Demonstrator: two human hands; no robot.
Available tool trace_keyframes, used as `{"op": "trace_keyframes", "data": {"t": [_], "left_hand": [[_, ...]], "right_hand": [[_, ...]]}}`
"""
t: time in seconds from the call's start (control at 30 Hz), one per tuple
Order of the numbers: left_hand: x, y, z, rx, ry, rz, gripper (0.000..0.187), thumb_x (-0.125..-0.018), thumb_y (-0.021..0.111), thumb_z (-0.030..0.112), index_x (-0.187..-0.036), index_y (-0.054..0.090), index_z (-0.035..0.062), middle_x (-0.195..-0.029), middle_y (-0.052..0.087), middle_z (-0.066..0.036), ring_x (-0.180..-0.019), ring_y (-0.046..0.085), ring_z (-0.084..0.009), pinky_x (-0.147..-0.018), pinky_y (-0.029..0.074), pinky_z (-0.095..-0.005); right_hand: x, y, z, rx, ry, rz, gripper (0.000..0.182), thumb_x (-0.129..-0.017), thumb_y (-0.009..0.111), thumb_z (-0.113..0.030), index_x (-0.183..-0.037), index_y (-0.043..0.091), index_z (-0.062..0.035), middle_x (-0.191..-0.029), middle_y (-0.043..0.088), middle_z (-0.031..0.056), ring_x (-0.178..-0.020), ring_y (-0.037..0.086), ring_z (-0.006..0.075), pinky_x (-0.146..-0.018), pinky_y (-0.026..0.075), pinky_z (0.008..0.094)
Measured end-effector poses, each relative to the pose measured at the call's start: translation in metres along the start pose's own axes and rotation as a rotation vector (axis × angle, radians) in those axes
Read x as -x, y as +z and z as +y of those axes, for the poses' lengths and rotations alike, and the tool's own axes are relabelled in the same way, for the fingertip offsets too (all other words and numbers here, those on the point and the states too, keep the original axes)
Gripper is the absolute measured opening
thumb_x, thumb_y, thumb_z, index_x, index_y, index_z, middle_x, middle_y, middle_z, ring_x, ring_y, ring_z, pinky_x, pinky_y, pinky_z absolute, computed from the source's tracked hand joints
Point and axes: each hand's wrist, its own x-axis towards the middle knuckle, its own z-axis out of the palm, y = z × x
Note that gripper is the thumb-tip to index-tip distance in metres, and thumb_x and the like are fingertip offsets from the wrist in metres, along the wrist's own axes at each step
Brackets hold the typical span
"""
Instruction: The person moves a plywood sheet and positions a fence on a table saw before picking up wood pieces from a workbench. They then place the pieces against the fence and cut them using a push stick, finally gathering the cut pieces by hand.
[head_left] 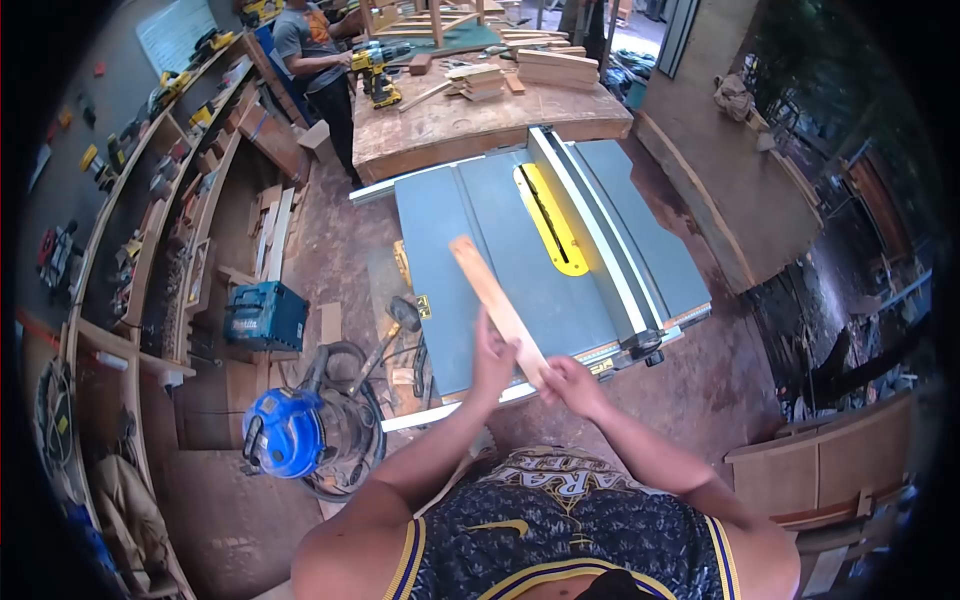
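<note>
A narrow strip of pale wood [497, 302] slants over the grey top of a table saw [430, 220]. My left hand [493, 355] is closed around the strip's left edge, a little above its near end. At the near end itself, my right hand [572, 386] grips the wood between thumb and fingers. The strip's far end points up and left, with no hand on it. To the right of the strip lie the saw's yellow insert plate [575, 262] with a dark slot, and the long fence [600, 240].
A workbench [400, 135] beyond the saw bears a yellow drill [375, 75] and stacked wood pieces [555, 68]. A person [312, 60] stands at its left. A blue vacuum [285, 432], a teal toolbox [265, 316] and shelves [155, 215] are on the left.
</note>
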Motion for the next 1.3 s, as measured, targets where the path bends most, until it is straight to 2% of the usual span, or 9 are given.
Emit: {"op": "trace_keyframes", "data": {"t": [0.27,0.4,0.57,0.63,0.7,0.73,0.8,0.97,1.3], "left_hand": [[-0.09,-0.085,0.05,-0.042,0.007,0.095,0.081,-0.089,0.057,-0.004,-0.152,0.007,0.0044,-0.105,0.061,-0.013,-0.089,0.064,-0.0166,-0.076,0.053,-0.027],[-0.066,-0.01,0.065,0.002,0.035,-0.063,0.082,-0.087,0.061,-0.003,-0.151,0.009,0.0032,-0.111,0.059,-0.015,-0.093,0.064,-0.0196,-0.08,0.055,-0.0297],[-0.048,0.119,0.062,0.172,-0.02,-0.406,0.071,-0.087,0.062,0.0,-0.147,0.023,0.0027,-0.116,0.058,-0.014,-0.1,0.061,-0.0186,-0.084,0.054,-0.0308],[-0.06,0.159,0.049,0.231,-0.048,-0.512,0.063,-0.088,0.062,0.002,-0.144,0.032,0.0016,-0.116,0.058,-0.013,-0.101,0.06,-0.0173,-0.084,0.053,-0.0305],[-0.083,0.19,0.033,-0.343,0.243,-0.482,0.044,-0.088,0.068,0.012,-0.128,0.054,0.0022,-0.114,0.06,-0.012,-0.093,0.063,-0.0154,-0.078,0.053,-0.0283],[-0.088,0.212,0.043,-0.484,0.196,-0.404,0.035,-0.085,0.071,0.017,-0.116,0.062,0.0045,-0.113,0.062,-0.014,-0.101,0.062,-0.0215,-0.087,0.05,-0.0346],[-0.122,0.235,0.021,-0.994,0.679,-0.286,0.041,-0.081,0.074,0.021,-0.118,0.061,0.0083,-0.12,0.059,-0.019,-0.113,0.056,-0.0325,-0.098,0.044,-0.042],[-0.179,0.261,-0.014,-1.586,0.389,0.043,0.054,-0.079,0.073,0.03,-0.128,0.056,0.0152,-0.144,0.04,-0.023,-0.136,0.034,-0.0403,-0.112,0.026,-0.0533],[-0.184,0.291,0.004,-1.58,0.199,0.125,0.051,-0.082,0.067,0.038,-0.126,0.057,0.0147,-0.142,0.045,-0.013,-0.139,0.032,-0.03,-0.117,0.015,-0.0518]], "right_hand": [[-0.011,0.01,-0.062,0.329,-0.227,-0.068,0.05,-0.089,0.068,-0.026,-0.129,0.051,-0.0011,-0.095,0.066,0.009,-0.083,0.062,0.0171,-0.074,0.05,0.0309],[0.011,-0.015,-0.093,0.666,-0.54,0.311,0.065,-0.083,0.073,-0.026,-0.137,0.044,-0.0045,-0.115,0.06,0.0202,-0.098,0.062,0.0287,-0.083,0.05,0.0366],[0.029,-0.09,-0.148,0.407,-0.157,0.297,0.084,-0.077,0.073,-0.018,-0.146,0.028,-0.0005,-0.133,0.049,0.027,-0.125,0.05,0.0368,-0.102,0.042,0.0395],[0.025,-0.153,-0.114,0.336,-0.322,0.403,0.08,-0.077,0.069,-0.014,-0.145,0.03,-0.0018,-0.132,0.051,0.0256,-0.125,0.051,0.0331,-0.102,0.041,0.0381],[0.036,-0.222,-0.098,0.324,-0.306,0.382,0.078,-0.076,0.067,-0.013,-0.144,0.031,-0.0018,-0.132,0.051,0.0252,-0.125,0.051,0.032,-0.102,0.041,0.0374],[0.043,-0.258,-0.091,0.319,-0.278,0.364,0.076,-0.076,0.065,-0.011,-0.144,0.032,-0.0019,-0.132,0.051,0.0248,-0.124,0.051,0.0308,-0.102,0.041,0.0366],[0.043,-0.333,-0.046,0.365,-0.338,0.345,0.075,-0.076,0.064,-0.011,-0.143,0.033,-0.0022,-0.13,0.052,0.0236,-0.123,0.053,0.0299,-0.101,0.042,0.0361],[0.058,-0.474,-0.037,0.278,-0.187,0.188,0.069,-0.074,0.063,-0.01,-0.139,0.04,-0.005,-0.121,0.059,0.0172,-0.115,0.057,0.024,-0.097,0.044,0.0342],[-0.115,-0.602,-0.083,0.445,-0.34,-0.076,0.059,-0.073,0.064,-0.013,-0.129,0.047,-0.0041,-0.112,0.062,0.0167,-0.105,0.061,0.0263,-0.089,0.047,0.0361]]}}
